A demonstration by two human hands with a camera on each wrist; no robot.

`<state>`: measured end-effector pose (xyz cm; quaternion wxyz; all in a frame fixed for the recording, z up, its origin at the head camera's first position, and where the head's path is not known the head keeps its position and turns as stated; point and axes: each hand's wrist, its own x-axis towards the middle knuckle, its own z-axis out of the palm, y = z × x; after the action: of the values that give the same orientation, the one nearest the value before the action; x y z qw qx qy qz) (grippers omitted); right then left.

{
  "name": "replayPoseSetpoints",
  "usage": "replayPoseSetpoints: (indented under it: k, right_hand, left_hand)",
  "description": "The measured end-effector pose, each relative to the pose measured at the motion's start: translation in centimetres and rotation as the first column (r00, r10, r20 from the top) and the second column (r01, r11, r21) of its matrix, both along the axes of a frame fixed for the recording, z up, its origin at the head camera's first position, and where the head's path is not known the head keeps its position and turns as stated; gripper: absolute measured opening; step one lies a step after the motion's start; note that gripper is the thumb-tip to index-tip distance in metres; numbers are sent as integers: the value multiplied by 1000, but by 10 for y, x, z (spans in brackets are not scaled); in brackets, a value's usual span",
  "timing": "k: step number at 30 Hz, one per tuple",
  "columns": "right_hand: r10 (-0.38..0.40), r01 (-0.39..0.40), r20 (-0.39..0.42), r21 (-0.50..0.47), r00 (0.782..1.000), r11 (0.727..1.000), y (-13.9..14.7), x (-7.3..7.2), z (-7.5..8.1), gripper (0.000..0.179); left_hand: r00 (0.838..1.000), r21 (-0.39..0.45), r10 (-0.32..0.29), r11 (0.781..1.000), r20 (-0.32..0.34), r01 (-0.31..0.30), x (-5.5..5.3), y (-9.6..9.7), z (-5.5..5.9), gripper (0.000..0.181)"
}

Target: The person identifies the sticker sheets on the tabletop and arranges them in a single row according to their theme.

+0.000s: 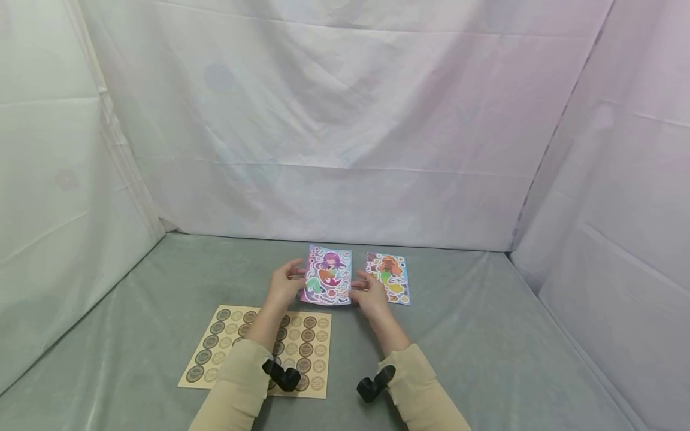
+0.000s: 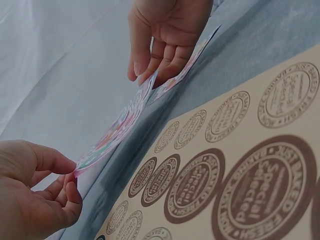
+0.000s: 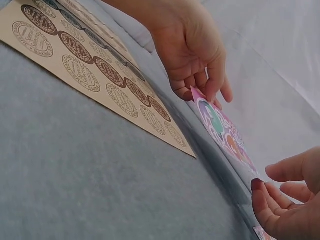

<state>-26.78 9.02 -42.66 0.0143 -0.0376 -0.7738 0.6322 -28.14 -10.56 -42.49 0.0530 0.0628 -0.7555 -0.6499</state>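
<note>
A mermaid sticker sheet (image 1: pixel 329 276) with a purple-haired figure is held up slightly tilted between the two hands. My left hand (image 1: pixel 284 287) pinches its left edge between thumb and fingers, as the left wrist view shows. At the opposite edge, my right hand (image 1: pixel 372 296) touches the sheet with its fingertips, the thumb standing apart from them in the right wrist view. Just beyond the right hand lies a second mermaid sticker sheet (image 1: pixel 398 278), with an orange-haired figure, partly covered by that hand in the left wrist view.
A beige sheet of round brown and tan label stickers (image 1: pixel 318 383) lies at the front left, beneath the left forearm. All of it rests on a grey-green cloth-covered table (image 1: pixel 485 347). White curtains (image 1: pixel 345 120) hang behind and at both sides.
</note>
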Motion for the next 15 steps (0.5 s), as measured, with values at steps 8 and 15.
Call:
replayPoseSetpoints:
  k: [8, 15]
  right_hand:
    - [-38, 38, -6, -14, 999, 999, 2, 1, 2, 58]
    - [-47, 47, -11, 1, 999, 999, 4, 3, 10, 56]
  left_hand:
    - [1000, 0, -4, 1000, -3, 4, 3, 1, 3, 59]
    - [1000, 12, -3, 1000, -25, 3, 5, 3, 12, 58]
